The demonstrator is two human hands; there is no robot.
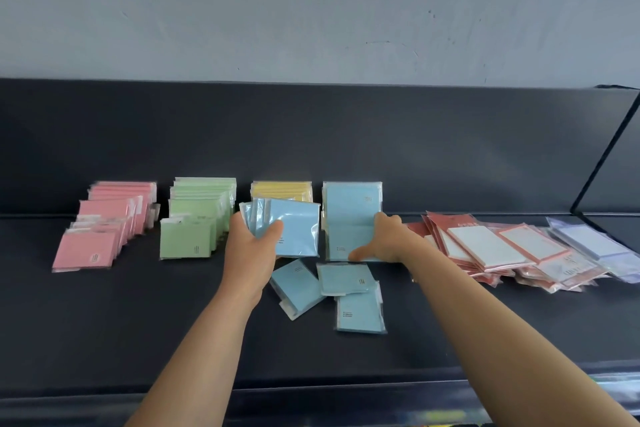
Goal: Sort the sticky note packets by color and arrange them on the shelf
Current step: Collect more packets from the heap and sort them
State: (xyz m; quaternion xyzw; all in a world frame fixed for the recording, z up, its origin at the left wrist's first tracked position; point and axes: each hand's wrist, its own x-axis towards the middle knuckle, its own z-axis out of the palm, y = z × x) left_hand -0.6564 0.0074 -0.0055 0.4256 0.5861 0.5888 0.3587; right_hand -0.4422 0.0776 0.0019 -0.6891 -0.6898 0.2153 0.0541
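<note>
Left hand grips a fan of blue packets, thumb across the front; their number cannot be counted. Right hand lies on the right edge of the blue row, thumb spread to the near corner; its fingers are hidden, so a grip cannot be confirmed. Three loose blue packets lie flat on the dark shelf, just near of that row. To the left stand the pink row, the green row and the yellow row, the last largely hidden behind the held fan. To the right is a slumped heap of red-edged packets; beyond it lie lilac packets, cut off by the frame edge. Print on the packets is illegible.
</note>
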